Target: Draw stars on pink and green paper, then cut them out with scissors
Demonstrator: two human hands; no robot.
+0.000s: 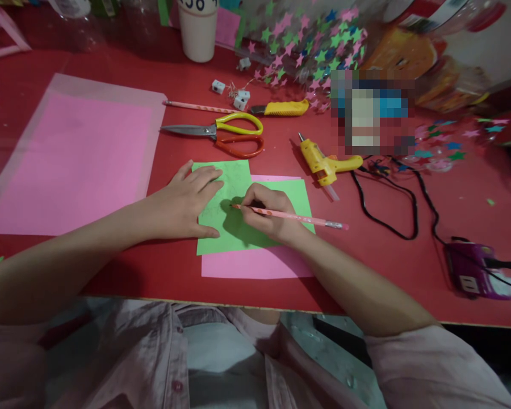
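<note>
My right hand [270,210] grips a pink pencil [298,216], its tip down on a piece of green paper [225,241]. Faint pencil marks show on that green surface. Spread flat, my left hand [191,201] presses on the left side of the same paper. More green paper [296,196] lies to the right, partly behind my right hand; whether it is a separate sheet I cannot tell. Beneath the green lies pink paper [255,266], showing along the near edge.
Beyond my hands lie scissors [213,130], a second pencil [200,107], a yellow cutter [285,108] and a yellow glue gun [323,162]. Large pink sheets [97,153] cover the left. A black cord [415,210] and purple box [472,268] are at right; a white cup [198,34] stands behind.
</note>
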